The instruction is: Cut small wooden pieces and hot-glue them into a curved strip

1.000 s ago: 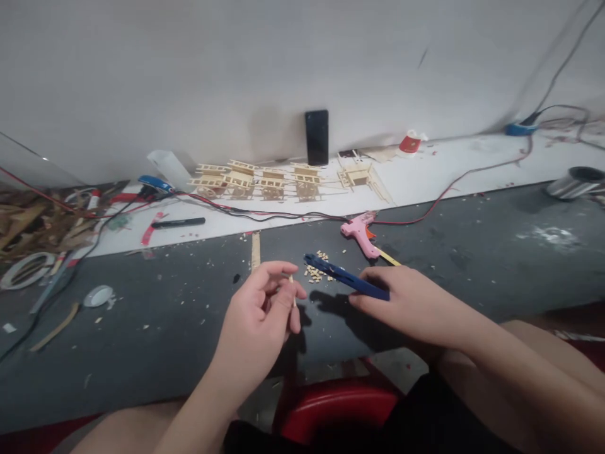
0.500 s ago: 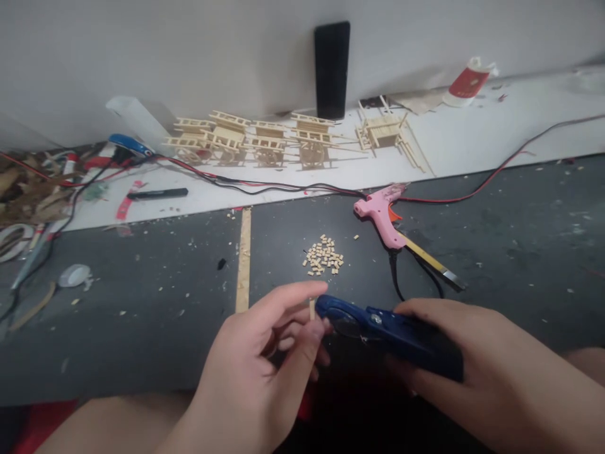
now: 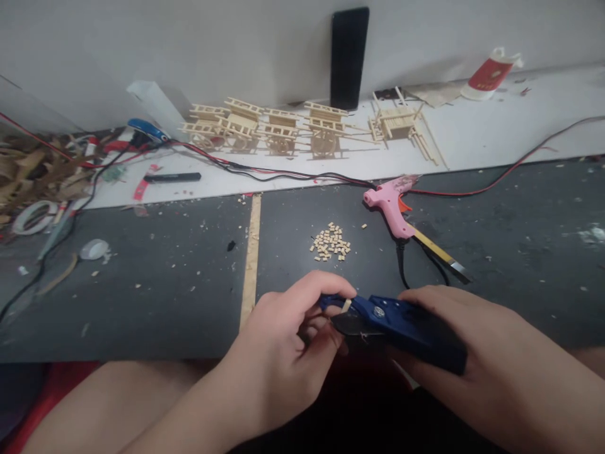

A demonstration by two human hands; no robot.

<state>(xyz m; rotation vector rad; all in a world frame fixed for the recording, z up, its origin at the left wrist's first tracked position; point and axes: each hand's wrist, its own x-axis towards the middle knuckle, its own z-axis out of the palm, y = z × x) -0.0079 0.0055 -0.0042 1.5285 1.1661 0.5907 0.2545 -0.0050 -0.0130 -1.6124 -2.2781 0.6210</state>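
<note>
My right hand (image 3: 454,334) is wrapped round the handles of a blue cutter (image 3: 401,325), whose jaws point left. Between its dark blade (image 3: 357,325) and the blue lower jaw lies a small light wooden strip (image 3: 346,306). My left hand (image 3: 295,334) pinches that strip at the jaws, its index finger reaching along the far side and the thumb on the near side. Part of the strip is hidden by the fingers. Beyond the hands a pile of tiny cut wooden pieces (image 3: 331,243) lies on the dark tabletop (image 3: 293,221).
A pink glue gun (image 3: 392,205) and a yellow utility knife (image 3: 437,251) lie right of the pile, with cables around. Several miniature wooden carts (image 3: 278,132) stand on the white ledge, near a black phone (image 3: 350,60) leaning on the wall and a red-and-white cup (image 3: 490,75).
The wooden strip has gone from beside the cutter's tip to between its jaws. My left hand has shifted right, up against the cutter. The whole view has moved slightly.
</note>
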